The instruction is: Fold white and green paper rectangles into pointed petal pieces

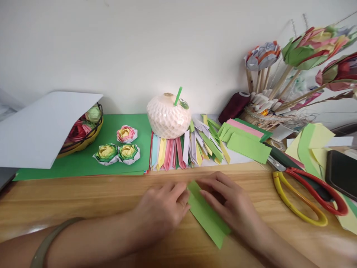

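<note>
A light green paper strip (208, 214) lies at a slant on the wooden table, its near end toward me and one long edge apparently creased. My left hand (164, 206) has its fingers curled and pinched at the strip's far left corner. On the other side, my right hand (227, 199) rests along the strip, its thumb and bent fingers around the far right edge. The fingertips of both hands are partly hidden and slightly blurred. Beyond the hands lie many folded paper strips (171, 154) in pink, yellow, lilac and green.
A white ribbed pot with a green straw (169, 115) stands behind. Cut green papers (248, 147), scissors (301, 190) and a phone (341, 171) are at right. Three paper lotus flowers (126, 134) sit on green sheets (78, 167), near a basket (96, 137). A maroon thread spool (234, 107) leans behind.
</note>
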